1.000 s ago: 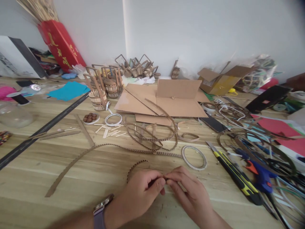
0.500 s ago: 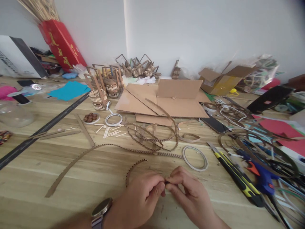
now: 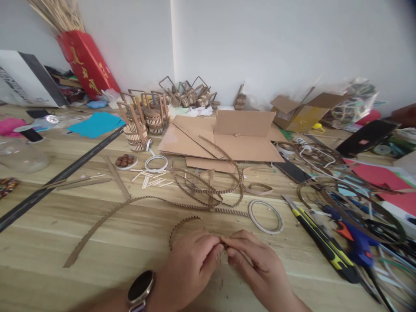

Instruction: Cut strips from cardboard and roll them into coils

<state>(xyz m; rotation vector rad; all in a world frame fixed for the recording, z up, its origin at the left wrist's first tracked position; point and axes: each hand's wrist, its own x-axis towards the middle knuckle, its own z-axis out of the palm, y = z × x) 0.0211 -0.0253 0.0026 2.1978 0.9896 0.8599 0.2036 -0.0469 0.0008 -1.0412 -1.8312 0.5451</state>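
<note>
In the head view, the left hand (image 3: pixel 190 266) and the right hand (image 3: pixel 256 266) meet at six o'clock on the wooden table (image 3: pixel 136 234), fingertips closed together on one end of a short corrugated cardboard strip (image 3: pixel 178 226), which curls away toward ten o'clock. A white ring (image 3: pixel 265 216) lies near at one o'clock, a yellow utility knife (image 3: pixel 320 238) toward three o'clock.
</note>
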